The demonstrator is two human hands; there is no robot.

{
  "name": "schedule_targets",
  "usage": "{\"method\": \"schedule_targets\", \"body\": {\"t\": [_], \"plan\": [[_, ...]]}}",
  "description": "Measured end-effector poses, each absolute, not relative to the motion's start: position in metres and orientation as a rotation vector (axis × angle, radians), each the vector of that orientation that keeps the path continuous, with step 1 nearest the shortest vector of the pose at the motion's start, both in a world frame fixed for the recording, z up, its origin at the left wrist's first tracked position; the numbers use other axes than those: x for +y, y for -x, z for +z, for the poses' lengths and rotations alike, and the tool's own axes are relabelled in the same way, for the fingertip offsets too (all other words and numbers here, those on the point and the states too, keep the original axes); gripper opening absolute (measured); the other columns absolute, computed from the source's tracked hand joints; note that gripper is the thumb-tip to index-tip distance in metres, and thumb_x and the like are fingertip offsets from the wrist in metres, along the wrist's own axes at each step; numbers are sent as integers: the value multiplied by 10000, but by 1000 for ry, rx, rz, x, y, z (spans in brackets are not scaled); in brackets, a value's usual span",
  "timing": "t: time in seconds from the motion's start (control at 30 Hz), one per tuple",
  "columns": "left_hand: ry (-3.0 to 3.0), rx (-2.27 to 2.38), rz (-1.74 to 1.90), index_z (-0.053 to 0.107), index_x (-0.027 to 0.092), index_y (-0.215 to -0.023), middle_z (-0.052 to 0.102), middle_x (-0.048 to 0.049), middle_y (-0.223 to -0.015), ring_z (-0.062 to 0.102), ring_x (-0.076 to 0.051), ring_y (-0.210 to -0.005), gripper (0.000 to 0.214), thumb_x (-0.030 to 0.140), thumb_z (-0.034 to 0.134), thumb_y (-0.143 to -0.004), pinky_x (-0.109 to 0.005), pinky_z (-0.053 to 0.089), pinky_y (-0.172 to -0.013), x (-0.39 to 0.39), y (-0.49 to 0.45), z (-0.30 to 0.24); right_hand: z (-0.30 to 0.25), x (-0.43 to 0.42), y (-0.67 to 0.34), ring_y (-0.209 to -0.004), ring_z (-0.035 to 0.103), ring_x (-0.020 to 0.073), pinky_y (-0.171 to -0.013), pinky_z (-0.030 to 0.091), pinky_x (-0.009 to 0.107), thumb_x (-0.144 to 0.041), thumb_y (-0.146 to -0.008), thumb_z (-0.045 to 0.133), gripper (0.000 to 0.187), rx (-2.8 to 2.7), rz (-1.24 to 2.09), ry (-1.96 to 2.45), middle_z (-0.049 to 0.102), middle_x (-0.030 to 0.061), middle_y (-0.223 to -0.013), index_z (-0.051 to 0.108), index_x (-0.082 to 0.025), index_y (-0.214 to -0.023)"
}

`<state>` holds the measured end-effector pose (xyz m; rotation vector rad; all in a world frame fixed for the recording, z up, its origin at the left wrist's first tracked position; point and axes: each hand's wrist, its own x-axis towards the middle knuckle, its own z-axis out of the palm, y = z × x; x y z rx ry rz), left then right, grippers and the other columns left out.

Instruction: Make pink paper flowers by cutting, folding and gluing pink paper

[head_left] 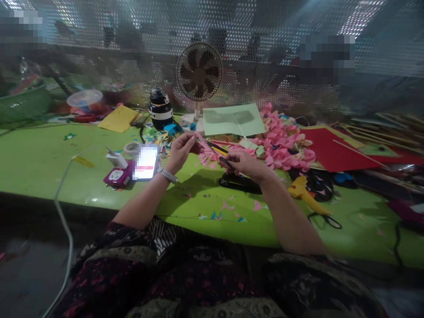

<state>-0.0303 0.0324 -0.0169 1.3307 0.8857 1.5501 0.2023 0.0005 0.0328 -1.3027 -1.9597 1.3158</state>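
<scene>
My left hand point(183, 148) is raised over the green table point(49, 163), its fingers pinched on a small pink paper piece point(202, 142). My right hand point(243, 162) is closed round black-handled scissors point(221, 155), whose blades point left at the pink paper. A white watch sits on my left wrist. Beyond the hands lies a heap of folded pink paper flowers point(281, 141) and a pale green sheet point(233, 119). Pink and blue paper scraps point(232, 212) are scattered on the table near me.
A lit phone point(145, 162) leans on a magenta box point(117, 176) at left, by a tape roll. A small fan point(199, 73) and black jar point(160, 107) stand behind. Red paper point(334, 148), sticks and a yellow glue gun point(306, 193) lie to the right. Mesh screen at back.
</scene>
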Motion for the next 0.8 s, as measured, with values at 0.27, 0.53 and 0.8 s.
{"method": "schedule_targets", "body": {"t": [0.27, 0.53, 0.8], "plan": [[-1219, 837, 1586, 682, 184, -793, 699, 6, -645, 662, -105, -514, 353, 516, 794, -753, -220, 575, -527, 35, 30, -19, 36, -3, -199, -531, 441, 83, -505, 323, 254, -652, -653, 800, 522, -1964, 1299, 1320, 565, -26, -620, 566, -190, -714], [-1241, 879, 1585, 685, 182, -821, 716, -7, -675, 671, -102, -541, 327, 500, 757, -798, -225, 587, -556, 33, 29, -18, 37, -5, -198, -562, 458, 96, -529, 339, 263, -641, -657, 793, 508, -1959, 1325, 1318, 553, -22, -645, 575, -189, -735], [-1210, 823, 1622, 668, 174, -823, 707, 2, -654, 680, -98, -543, 384, 536, 781, -761, -198, 572, -541, 32, 28, -16, 37, -6, -197, -550, 471, 94, -513, 356, 253, -687, -614, 792, 557, -1952, 1342, 1296, 571, -20, -634, 568, -190, -731]]}}
